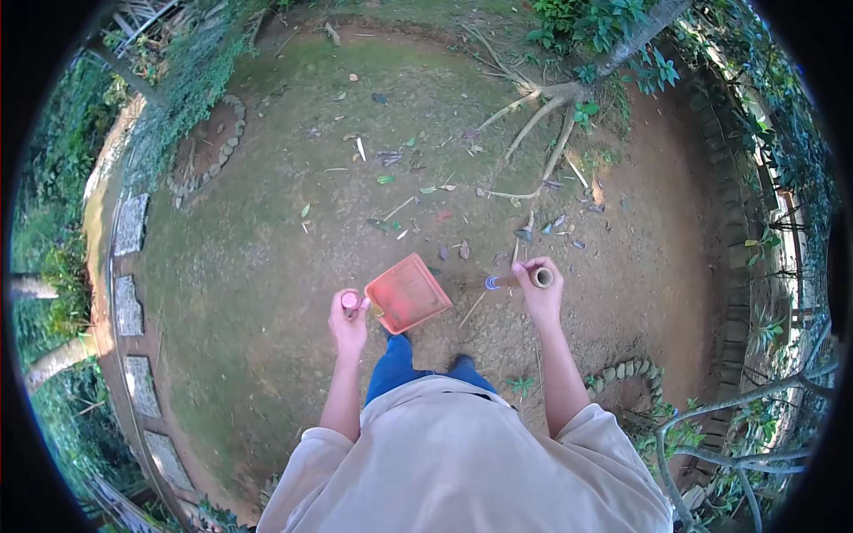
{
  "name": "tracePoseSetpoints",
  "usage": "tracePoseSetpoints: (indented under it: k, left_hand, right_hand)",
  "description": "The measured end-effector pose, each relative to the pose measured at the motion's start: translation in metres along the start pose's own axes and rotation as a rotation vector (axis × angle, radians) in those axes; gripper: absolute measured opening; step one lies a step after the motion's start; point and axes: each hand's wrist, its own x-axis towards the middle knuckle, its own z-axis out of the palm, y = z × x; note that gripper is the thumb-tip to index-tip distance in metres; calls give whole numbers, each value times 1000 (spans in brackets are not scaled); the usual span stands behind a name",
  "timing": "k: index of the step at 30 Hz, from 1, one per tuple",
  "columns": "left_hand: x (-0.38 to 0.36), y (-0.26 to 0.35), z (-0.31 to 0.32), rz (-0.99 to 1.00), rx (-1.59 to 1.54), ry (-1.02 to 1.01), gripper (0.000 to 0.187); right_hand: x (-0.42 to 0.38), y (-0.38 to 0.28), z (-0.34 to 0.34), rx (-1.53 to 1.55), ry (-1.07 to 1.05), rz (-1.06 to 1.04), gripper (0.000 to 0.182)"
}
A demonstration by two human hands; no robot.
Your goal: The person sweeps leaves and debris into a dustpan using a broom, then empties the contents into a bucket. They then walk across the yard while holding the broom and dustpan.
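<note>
My left hand (348, 322) is closed around the upright handle of an orange-red dustpan, whose round pink top end shows above the fist. The dustpan's pan (409, 295) is tilted, just right of that hand and in front of my feet. On the right, my right hand (542, 293) grips a broom (506, 282) by its hollow bamboo-like handle. Blue binding wraps the handle's lower part, which points left toward the pan. The broom's sweeping end is hard to make out against the dark soil.
Dry leaves (464, 250) and twigs are scattered over the bare, mossy ground (267, 284). Tree roots (551, 102) spread at the upper right. Stone-edged beds (233, 142) lie at upper left and lower right. Stone slabs (130, 305) line the left side; branches (755, 459) reach in at lower right.
</note>
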Motion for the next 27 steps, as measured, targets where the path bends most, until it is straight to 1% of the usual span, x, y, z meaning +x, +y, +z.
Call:
tracePoseSetpoints:
  k: [1, 4, 7, 10, 12, 16, 17, 22, 25, 27]
  left_hand:
    - [14, -6, 4, -4, -7, -18, 27]
    - [57, -25, 11, -39, 22, -77, 26]
    - [91, -37, 17, -123, 60, -137, 25]
    - [119, -63, 27, -79, 196, -191, 25]
    - [133, -80, 36, -61, 238, -205, 25]
    - [151, -106, 58, -39, 308, -212, 25]
    - [153, -111, 63, -42, 327, -217, 25]
    - [155, -160, 89, -83, 364, -284, 27]
    - [159, -172, 102, -143, 386, -224, 28]
    - [166, -178, 112, -100, 363, -240, 28]
  right_hand:
    - [4, -5, 4, -131, 28, -34, 27]
    - [18, 0, 22, -343, 141, -125, 27]
    - [29, -6, 47, -283, 228, -230, 28]
    - [30, -30, 72, -292, 223, -297, 28]
    - [29, -38, 84, -327, 176, -338, 26]
    - [40, -34, 101, -289, 28, -491, 25]
    - [44, -32, 103, -355, -28, -534, 26]
    - [43, 12, 119, -303, -116, -395, 29]
    - [30, 26, 123, -254, -162, -313, 30]
    - [19, 28, 133, -230, -203, -302, 29]
